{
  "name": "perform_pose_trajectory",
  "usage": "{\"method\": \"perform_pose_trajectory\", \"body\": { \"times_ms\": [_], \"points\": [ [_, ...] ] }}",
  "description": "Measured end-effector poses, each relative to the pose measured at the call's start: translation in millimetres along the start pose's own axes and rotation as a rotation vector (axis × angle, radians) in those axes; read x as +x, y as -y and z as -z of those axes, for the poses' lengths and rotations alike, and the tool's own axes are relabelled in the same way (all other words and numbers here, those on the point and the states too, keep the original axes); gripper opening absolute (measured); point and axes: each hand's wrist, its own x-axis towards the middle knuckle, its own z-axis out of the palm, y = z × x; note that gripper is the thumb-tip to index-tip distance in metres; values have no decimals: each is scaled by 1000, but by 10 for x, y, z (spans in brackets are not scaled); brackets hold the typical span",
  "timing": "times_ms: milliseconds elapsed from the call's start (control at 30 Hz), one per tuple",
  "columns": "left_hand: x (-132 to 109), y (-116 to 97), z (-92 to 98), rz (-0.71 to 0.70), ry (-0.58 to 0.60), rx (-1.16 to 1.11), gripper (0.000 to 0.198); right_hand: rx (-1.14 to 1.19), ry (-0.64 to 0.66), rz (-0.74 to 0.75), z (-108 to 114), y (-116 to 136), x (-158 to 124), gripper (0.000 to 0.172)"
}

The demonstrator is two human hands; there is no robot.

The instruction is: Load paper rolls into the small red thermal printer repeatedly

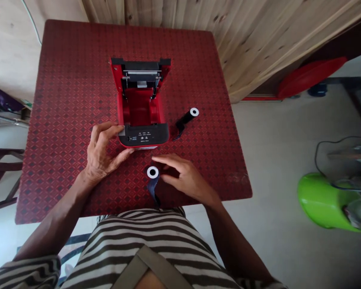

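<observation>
A red and black label printer (142,108) stands on the table with its lid thrown back and its red bay empty. My left hand (104,149) rests against the printer's front left corner, fingers curled around it. My right hand (183,176) lies beside a dark ribbon roll with a white core (153,172), fingers stretched toward it and touching it. A dark tail of ribbon (153,190) trails from that roll toward me. A second dark roll with a white core (189,116) lies to the right of the printer.
The red patterned table (63,100) stands against a wooden wall (258,36). A green object (321,200) and cables sit on the floor at right. A dark chair frame (0,176) is at the left.
</observation>
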Motion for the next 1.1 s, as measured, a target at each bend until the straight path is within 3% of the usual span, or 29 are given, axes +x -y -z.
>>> {"method": "perform_pose_trajectory", "body": {
  "times_ms": [67, 133, 233, 400, 500, 567, 633, 800, 900, 1100],
  "points": [
    [-1, 0, 1, -6, 5, 18, 63, -28, 14, 52, -166, -71, 75, 53],
    [-1, 1, 0, -16, 2, 33, 63, -27, 12, 95, -260, -128, 132, 48],
    [4, -2, 1, -27, -7, 47, 62, -13, 9, 121, -243, -103, 146, 38],
    [9, -8, -2, -51, -13, 40, 64, 3, 8, 176, 220, 333, 153, 43],
    [4, -2, -11, -56, -30, 28, 64, -208, -99, 289, 542, 625, 351, 37],
    [-3, 4, -14, -47, -34, 9, 63, -382, -171, 346, 632, 713, 589, 33],
    [-11, 9, -14, -35, -20, -1, 61, -519, -170, 340, 603, 710, 866, 34],
    [-31, 8, -25, -19, -3, 37, 59, -748, -24, 268, 335, 586, 1397, 36],
    [-45, 7, -43, -10, -2, 47, 58, -839, 36, 220, 275, 546, 1520, 39],
    [-44, -9, -41, 7, 5, 21, 60, -838, 32, 213, 279, 513, 1524, 42]
  ]
}}
